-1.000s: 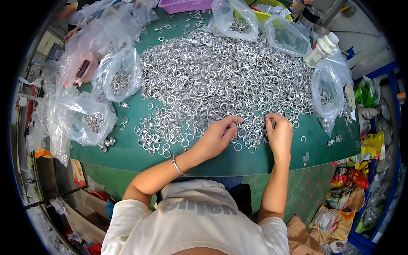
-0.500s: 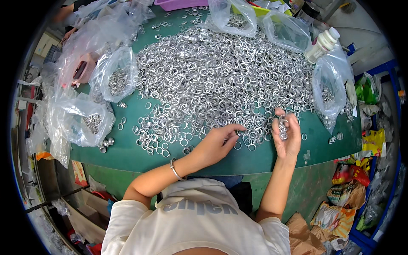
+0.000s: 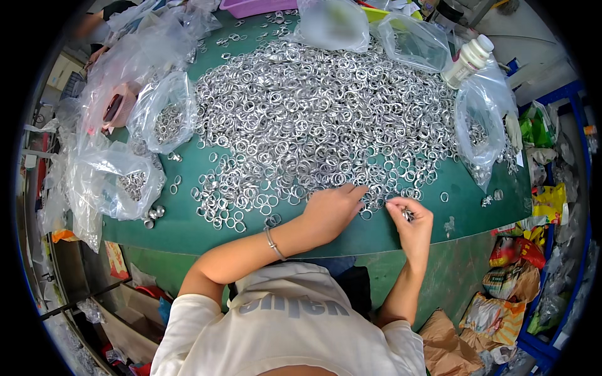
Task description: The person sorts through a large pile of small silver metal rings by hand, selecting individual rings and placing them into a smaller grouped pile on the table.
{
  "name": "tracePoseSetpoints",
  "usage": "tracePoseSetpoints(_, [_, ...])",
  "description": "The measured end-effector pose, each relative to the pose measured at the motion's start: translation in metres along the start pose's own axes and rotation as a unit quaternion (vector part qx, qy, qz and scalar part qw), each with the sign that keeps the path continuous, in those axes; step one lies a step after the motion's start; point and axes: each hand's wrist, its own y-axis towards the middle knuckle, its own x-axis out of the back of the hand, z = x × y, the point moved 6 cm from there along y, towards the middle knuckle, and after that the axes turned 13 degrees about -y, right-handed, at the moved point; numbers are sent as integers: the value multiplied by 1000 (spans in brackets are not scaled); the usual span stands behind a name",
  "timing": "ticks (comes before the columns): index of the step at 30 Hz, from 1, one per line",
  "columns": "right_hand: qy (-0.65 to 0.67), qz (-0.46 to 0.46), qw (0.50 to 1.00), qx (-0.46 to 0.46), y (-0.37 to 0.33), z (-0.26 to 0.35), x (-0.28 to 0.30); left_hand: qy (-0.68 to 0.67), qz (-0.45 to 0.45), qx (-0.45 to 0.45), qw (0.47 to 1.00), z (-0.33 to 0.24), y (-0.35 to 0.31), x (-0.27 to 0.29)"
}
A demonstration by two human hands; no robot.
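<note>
A wide heap of silver metal rings point(image 3: 326, 106) covers the middle of the green table point(image 3: 157, 229). At its near edge my left hand point(image 3: 332, 213) is bent palm down, its fingers drawn together over the rings; whatever they pinch is hidden. Just to its right, my right hand point(image 3: 415, 227) is closed around several metal rings point(image 3: 407, 215) that show between fingers and palm. Its thumb and fingertip point left toward the rings nearest my left hand. A small gap separates the two hands.
Clear plastic bags with small metal parts stand at left point(image 3: 135, 182) and right point(image 3: 480, 135). A white bottle point(image 3: 467, 62) stands at the back right, a pink basket point(image 3: 120, 103) at left, and a purple tray point(image 3: 257, 6) at the back. Another person's arm point(image 3: 100, 50) shows far left.
My right hand has turned over and moved down and left, closing its fingers round the rings that lay in its raised open palm. My left hand has shifted slightly right.
</note>
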Motion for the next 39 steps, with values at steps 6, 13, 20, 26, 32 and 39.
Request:
tracePoseSetpoints(6, [-221,-29,972,75,-7,16,-16,41,2,8,999,-1,9,-7])
tracePoseSetpoints(13, [429,84,899,5,-1,0,1,1,-13,5,1000,-3,-4,6])
tracePoseSetpoints(20, [591,11,804,-68,6,-25,-4,27,36,8,999,-5,-9,-3])
tracePoseSetpoints(26, [-74,-15,997,3,-7,8,-9,47,38,4,998,-4,-9,-2])
tracePoseSetpoints(32, [-236,-43,964,111,-10,18,-20,37,5,-2,999,-2,-14,7])
tracePoseSetpoints(39, [430,55,898,-74,-10,4,-10,58,19,16,998,2,-32,13])
